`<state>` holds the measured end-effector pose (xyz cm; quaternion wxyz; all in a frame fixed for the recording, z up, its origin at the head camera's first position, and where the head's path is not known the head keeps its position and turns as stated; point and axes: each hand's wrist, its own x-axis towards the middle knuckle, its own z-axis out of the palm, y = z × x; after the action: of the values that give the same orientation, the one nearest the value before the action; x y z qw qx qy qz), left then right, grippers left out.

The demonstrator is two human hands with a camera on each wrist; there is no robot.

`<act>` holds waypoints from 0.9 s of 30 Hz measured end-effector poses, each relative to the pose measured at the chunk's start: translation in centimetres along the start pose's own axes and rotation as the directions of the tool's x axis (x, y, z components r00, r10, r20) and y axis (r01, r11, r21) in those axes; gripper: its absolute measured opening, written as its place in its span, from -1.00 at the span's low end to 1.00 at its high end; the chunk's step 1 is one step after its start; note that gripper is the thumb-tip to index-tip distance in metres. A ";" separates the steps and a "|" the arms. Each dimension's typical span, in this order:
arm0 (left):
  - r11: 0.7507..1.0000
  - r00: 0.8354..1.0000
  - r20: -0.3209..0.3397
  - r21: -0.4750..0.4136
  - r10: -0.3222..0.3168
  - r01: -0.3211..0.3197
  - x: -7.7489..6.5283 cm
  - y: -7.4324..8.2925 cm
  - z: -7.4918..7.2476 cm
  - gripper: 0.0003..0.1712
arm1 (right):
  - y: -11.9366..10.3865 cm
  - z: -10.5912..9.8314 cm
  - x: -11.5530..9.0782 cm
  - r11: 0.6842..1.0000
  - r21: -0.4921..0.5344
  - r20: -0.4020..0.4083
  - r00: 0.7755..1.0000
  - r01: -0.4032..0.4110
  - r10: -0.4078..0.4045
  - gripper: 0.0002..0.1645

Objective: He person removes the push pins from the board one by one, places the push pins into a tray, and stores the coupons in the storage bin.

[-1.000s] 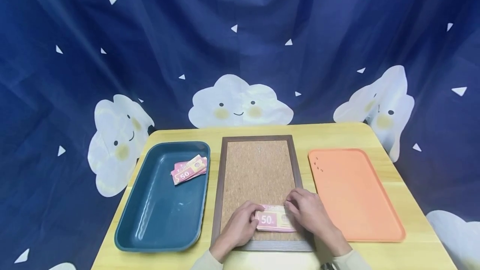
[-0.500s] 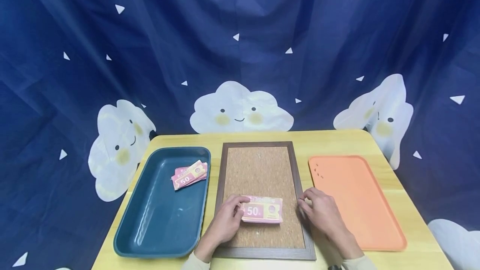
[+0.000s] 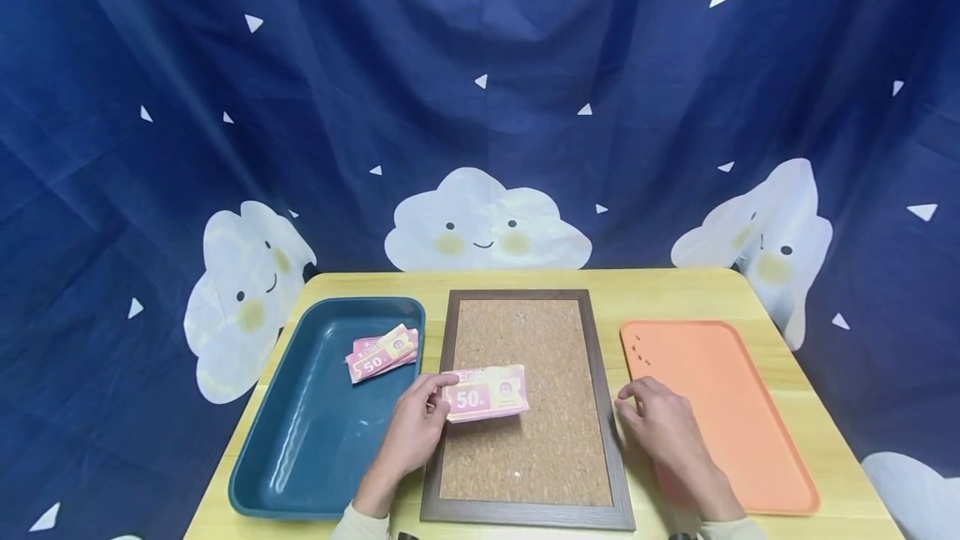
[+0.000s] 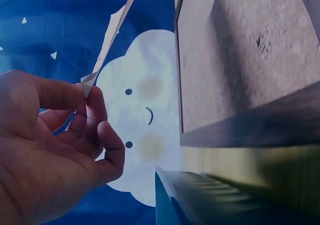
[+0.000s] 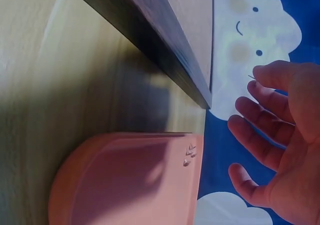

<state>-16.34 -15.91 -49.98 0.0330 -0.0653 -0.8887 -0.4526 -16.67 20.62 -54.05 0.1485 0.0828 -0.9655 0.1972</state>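
Note:
A small stack of pink-and-yellow paper coupons printed with "50" is pinched at its left end by my left hand. They are held above the cork board, which has a dark wooden frame. In the left wrist view the coupons show edge-on between thumb and fingers. My right hand hovers between the board and the orange tray. In the right wrist view the tip of a thin pin shows between thumb and index fingertip; the other fingers are loosely bent.
A deep blue tray stands left of the board, with more coupons piled in its far right corner. Several small pins lie in the orange tray's far left corner. A blue cloud-patterned curtain hangs behind the wooden table.
My left hand has lifted the coupons off the lower part of the board and carried them left and away from me. My right hand has moved off the coupons to the right.

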 end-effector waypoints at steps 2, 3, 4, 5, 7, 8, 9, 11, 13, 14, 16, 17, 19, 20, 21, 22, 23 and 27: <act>1.000 1.000 -0.012 -0.002 -0.001 0.001 0.0 -0.1 -0.3 -0.60 | 0.1 0.0 0.0 1.000 -0.003 -0.003 1.000 0.004 -0.004 -0.95; 1.000 1.000 -0.014 -0.002 -0.003 0.003 0.0 -0.2 -0.4 -0.60 | 0.1 0.0 0.0 1.000 -0.005 -0.004 1.000 0.006 -0.006 -0.95; 1.000 1.000 -0.016 -0.002 -0.004 0.004 0.0 -0.2 -0.5 -0.61 | 0.1 0.0 0.0 1.000 -0.005 -0.003 1.000 0.006 -0.006 -0.95; 1.000 1.000 -0.018 0.000 -0.007 0.007 0.0 -0.3 -0.7 -0.60 | 0.2 0.0 0.1 1.000 -0.005 -0.001 1.000 0.006 -0.006 -0.95; 1.000 1.000 -0.026 0.007 -0.011 0.011 0.0 -0.4 -0.9 -0.60 | 0.3 0.0 0.1 1.000 -0.005 0.005 1.000 0.000 0.000 -0.95; 1.000 0.999 -0.031 0.008 -0.011 0.011 0.0 -0.5 -1.0 -0.60 | 0.3 -0.1 0.1 1.000 -0.004 0.007 1.000 -0.004 0.004 -0.95; 1.000 0.999 -0.036 0.007 -0.014 0.014 0.0 -0.5 -1.2 -0.60 | 0.4 -0.1 0.1 1.000 -0.001 0.009 1.000 -0.008 0.008 -0.95; 1.000 0.999 -0.047 0.006 -0.017 0.017 0.1 -0.7 -1.4 -0.59 | 0.5 -0.1 0.1 1.000 0.006 0.013 1.000 -0.021 0.021 -0.94; 1.000 0.998 -0.058 0.007 -0.022 0.022 0.2 -0.8 -1.6 -0.59 | 0.6 -0.1 0.1 0.999 0.014 0.012 0.999 -0.034 0.034 -0.93; 1.000 0.998 -0.064 0.006 -0.025 0.025 0.3 -0.9 -1.8 -0.59 | 0.7 -0.2 0.1 0.999 0.019 0.012 0.999 -0.041 0.041 -0.92; 0.999 0.997 -0.074 0.007 -0.034 0.034 0.3 -1.0 -1.9 -0.60 | 0.9 -0.1 0.2 0.998 0.025 0.014 0.999 -0.052 0.052 -0.92; 0.999 0.996 -0.078 0.007 -0.039 0.040 0.4 -1.0 -2.0 -0.60 | 1.0 -0.1 0.2 0.998 0.026 0.015 0.998 -0.056 0.055 -0.91; 0.999 0.995 -0.085 0.007 -0.049 0.050 0.4 -1.2 -2.2 -0.60 | 1.2 -0.1 0.2 0.998 0.024 0.022 0.998 -0.061 0.060 -0.91; 0.998 0.995 -0.088 0.009 -0.055 0.056 0.4 -1.2 -2.3 -0.60 | 1.3 -0.1 0.2 0.998 0.023 0.025 0.998 -0.063 0.063 -0.90; 0.998 0.994 -0.090 0.008 -0.058 0.059 0.4 -1.3 -2.3 -0.60 | 1.4 -0.1 0.3 0.998 0.019 0.029 0.998 -0.064 0.063 -0.90; 0.998 0.994 -0.094 0.009 -0.061 0.062 0.5 -1.3 -2.4 -0.60 | 1.6 -0.1 0.3 0.998 0.016 0.031 0.997 -0.064 0.064 -0.89; 0.998 0.993 -0.099 0.009 -0.060 0.061 0.5 -1.4 -2.5 -0.60 | 1.7 -0.1 0.3 0.998 0.012 0.031 0.998 -0.063 0.062 -0.88; 0.999 0.991 -0.121 0.006 -0.048 0.049 0.7 -1.7 -2.9 -0.61 | 2.1 -0.1 0.6 0.998 -0.001 0.019 0.998 -0.063 0.063 -0.87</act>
<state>-17.24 -19.17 -49.61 0.0760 -0.0160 -0.8885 -0.4522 -17.64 22.54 -54.49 0.1329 0.0543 -0.9691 0.2006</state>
